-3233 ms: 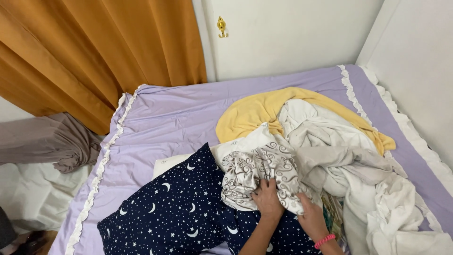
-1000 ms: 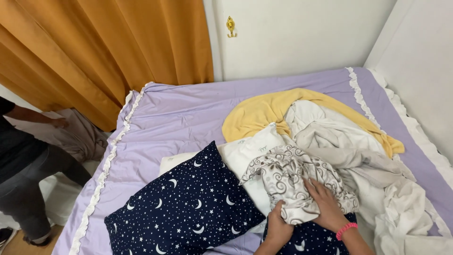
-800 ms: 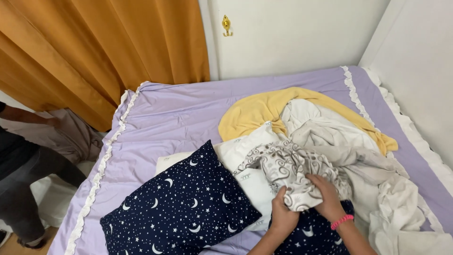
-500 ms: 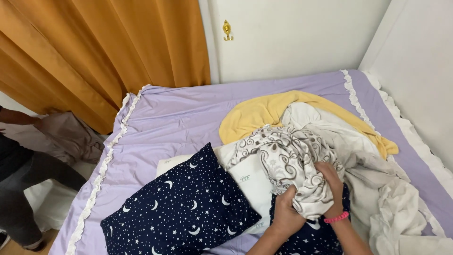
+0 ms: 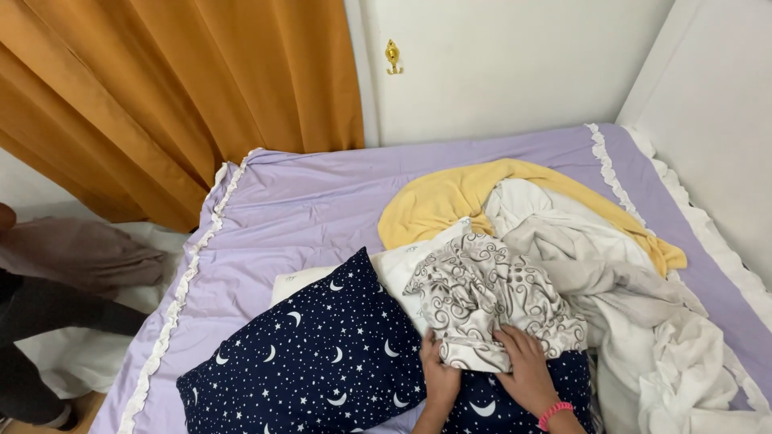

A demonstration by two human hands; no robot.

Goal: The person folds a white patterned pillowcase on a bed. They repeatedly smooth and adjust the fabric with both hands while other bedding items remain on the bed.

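I'm seeing both hands working the same piece: the patterned swirl cloth, grey-on-cream, bunched in front of me on the bed. My left hand is closing its fingers over the cloth's lower left edge, pinching a fold of it. My right hand is lying flatter, fingers spread and pressing down on the lower right part, pink wristband showing at the wrist. Can't tell whether the right thumb is hooking under the fabric or just resting on it.

The cloth is sitting partly on the navy star-and-moon pillow and partly against the white pillow peeking out behind it. Still crumpled, no clean edges or corners showing, so I'm judging it as gathered but not yet flattened or folded.

To the right, the white and beige laundry heap is lying loose and unsorted, and the yellow sheet is arching behind it. None of that is looking folded either. No finished stack anywhere in view. So: early stage, one item in hand, the bulk of the pile left.

All of it is resting on the lilac bedsheet with the white ruffle trim. Orange curtain at the back left. Another person's dark-clad leg is showing at the left edge, off the bed, not touching anything here.
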